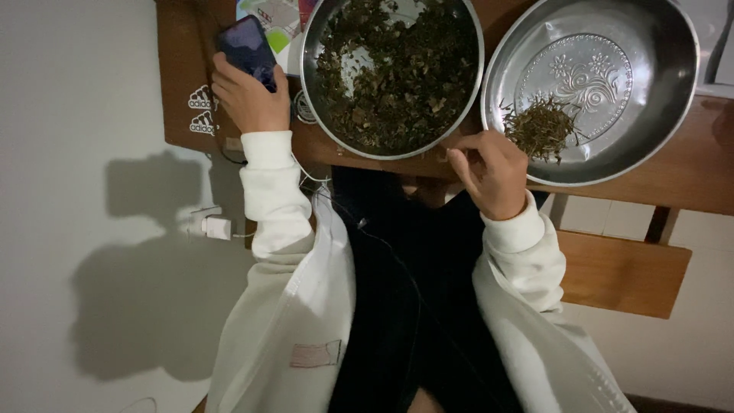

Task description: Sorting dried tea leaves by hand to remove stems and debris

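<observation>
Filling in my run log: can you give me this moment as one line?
left hand: holds dark smartphone | right hand: pinching at rim of round steel bowl of dried leaves | patterned steel bowl: small stem pile

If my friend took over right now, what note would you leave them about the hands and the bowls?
Left hand: holding a dark phone at the table's edge.
Right hand: fingers pinched at the rim between the two bowls; what it grips is too small to tell.
Left metal bowl: mostly full of dark dried leaves.
Right metal bowl: only a small pile of thin stems.
Done: a little sorted out. Left: most of the leaves.
</observation>
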